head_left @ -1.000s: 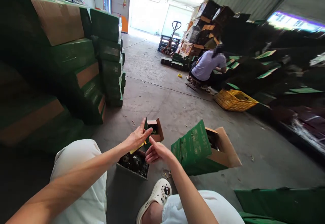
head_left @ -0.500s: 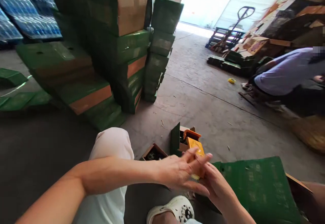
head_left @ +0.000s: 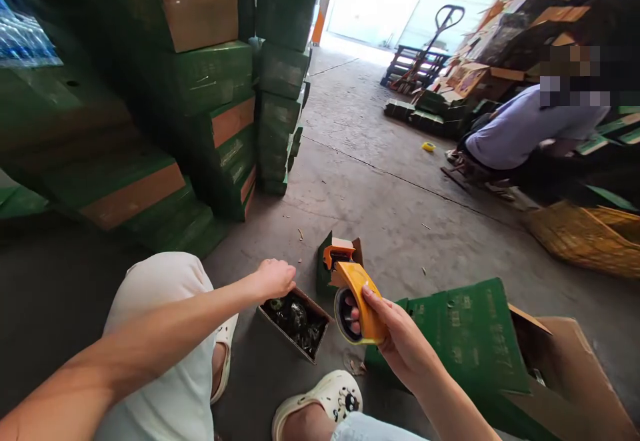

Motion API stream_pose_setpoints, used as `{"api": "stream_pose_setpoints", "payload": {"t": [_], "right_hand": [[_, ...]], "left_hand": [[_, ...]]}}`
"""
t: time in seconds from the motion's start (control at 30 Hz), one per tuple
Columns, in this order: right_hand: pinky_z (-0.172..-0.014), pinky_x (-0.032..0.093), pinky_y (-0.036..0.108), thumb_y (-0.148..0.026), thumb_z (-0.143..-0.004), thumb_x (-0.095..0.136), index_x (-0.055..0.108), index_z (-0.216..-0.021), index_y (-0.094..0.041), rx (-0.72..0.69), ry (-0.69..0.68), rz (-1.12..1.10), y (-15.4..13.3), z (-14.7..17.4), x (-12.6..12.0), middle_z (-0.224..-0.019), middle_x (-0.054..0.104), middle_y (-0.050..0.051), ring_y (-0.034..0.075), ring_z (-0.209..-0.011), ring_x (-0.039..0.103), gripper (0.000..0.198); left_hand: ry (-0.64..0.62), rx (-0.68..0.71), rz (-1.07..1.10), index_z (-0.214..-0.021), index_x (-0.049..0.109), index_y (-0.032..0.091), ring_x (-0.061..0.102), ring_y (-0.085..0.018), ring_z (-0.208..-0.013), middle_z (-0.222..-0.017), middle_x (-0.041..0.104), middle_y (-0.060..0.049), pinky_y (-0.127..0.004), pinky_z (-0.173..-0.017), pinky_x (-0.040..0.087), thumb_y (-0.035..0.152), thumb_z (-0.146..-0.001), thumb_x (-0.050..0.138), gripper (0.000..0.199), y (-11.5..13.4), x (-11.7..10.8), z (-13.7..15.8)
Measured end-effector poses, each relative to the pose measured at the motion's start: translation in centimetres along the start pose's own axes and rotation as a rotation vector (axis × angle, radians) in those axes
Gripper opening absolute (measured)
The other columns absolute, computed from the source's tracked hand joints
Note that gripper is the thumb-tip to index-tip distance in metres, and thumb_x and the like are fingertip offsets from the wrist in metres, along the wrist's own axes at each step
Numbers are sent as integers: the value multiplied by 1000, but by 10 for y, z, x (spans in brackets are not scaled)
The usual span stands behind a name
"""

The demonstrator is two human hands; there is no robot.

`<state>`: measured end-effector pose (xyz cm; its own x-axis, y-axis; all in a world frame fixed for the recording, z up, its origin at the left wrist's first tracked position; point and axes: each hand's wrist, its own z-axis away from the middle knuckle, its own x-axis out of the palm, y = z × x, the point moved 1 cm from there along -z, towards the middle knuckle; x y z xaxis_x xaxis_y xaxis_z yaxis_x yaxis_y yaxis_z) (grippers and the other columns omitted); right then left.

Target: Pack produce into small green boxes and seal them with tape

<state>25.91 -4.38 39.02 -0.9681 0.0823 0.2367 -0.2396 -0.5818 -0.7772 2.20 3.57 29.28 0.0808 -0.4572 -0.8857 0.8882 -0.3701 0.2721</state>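
Observation:
My right hand [head_left: 390, 321] is wrapped round an orange-yellow tape dispenser [head_left: 367, 297], whose roll of tape hangs on its left side. Beyond the dispenser's front end stands a small green carton [head_left: 325, 279] with raised flaps. My left hand [head_left: 275, 278] is at the upper left edge of a small open box [head_left: 285, 337], fingers curled; whether it grips the edge is hard to see. Dark, shiny wrapped things lie in that box. To the right of my right hand is a large green carton [head_left: 460, 341] with an open side.
Stacked green cartons [head_left: 215, 81] rise at the left. A person [head_left: 525, 127] crouches at the right near a yellow woven basket [head_left: 585, 237]. A pallet jack [head_left: 430, 47] stands farther back. A yellow tape roll [head_left: 428, 147] lies on the floor.
My hands were together at the dispenser and have parted. The left went down-left to the small open box; the right kept the dispenser, now in plain sight. The view has swung right.

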Motion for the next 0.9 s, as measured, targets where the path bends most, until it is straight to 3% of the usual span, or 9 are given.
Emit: {"api": "stream_pose_setpoints", "payload": {"t": [0.17,0.3,0.43,0.57,0.67,0.9], "right_hand": [[-55,58,18,-48,-67,96,74,-93,-12,-54,5,-38,-2,19,1,-74,75,5,13,-61,69,50],[-57,59,20,-45,-65,97,74,-92,-10,-83,52,-68,-2,29,-7,-80,77,8,15,-63,70,50],[-59,61,22,-44,-65,97,76,-94,-10,-99,102,-114,-2,35,-18,-85,79,10,17,-66,72,50],[-62,63,23,-43,-67,97,77,-96,-11,-108,139,-154,-5,37,-24,-88,79,9,18,-70,73,48],[-63,62,23,-44,-69,96,76,-97,-11,-109,129,-137,-5,36,-26,-88,79,9,17,-72,73,48],[-61,59,20,-47,-73,93,70,-100,-12,-35,80,-82,3,23,-20,-87,78,9,15,-69,71,50]], "left_hand": [[-174,-161,-37,-106,77,16,72,-38,-114,-115,77,-21,-47,-97,55,36,-88,71,27,-14,55,-19],[-186,-266,23,-117,74,19,71,-37,-117,-119,76,-19,-45,-98,56,43,-78,81,46,-23,88,-27],[-78,-389,134,-137,64,22,70,-33,-121,-128,73,-18,-42,-100,55,23,-91,65,46,-15,127,-33],[8,-489,246,-154,50,28,73,-28,-117,-127,75,-15,-38,-98,55,5,-94,45,64,-14,159,-36],[28,-480,314,-153,52,31,71,-25,-120,-129,75,-10,-34,-101,53,2,-92,42,68,-22,166,-42],[34,-433,394,-149,56,38,66,-28,-128,-137,71,-6,-37,-104,50,13,-93,46,62,-50,156,-54]]}}
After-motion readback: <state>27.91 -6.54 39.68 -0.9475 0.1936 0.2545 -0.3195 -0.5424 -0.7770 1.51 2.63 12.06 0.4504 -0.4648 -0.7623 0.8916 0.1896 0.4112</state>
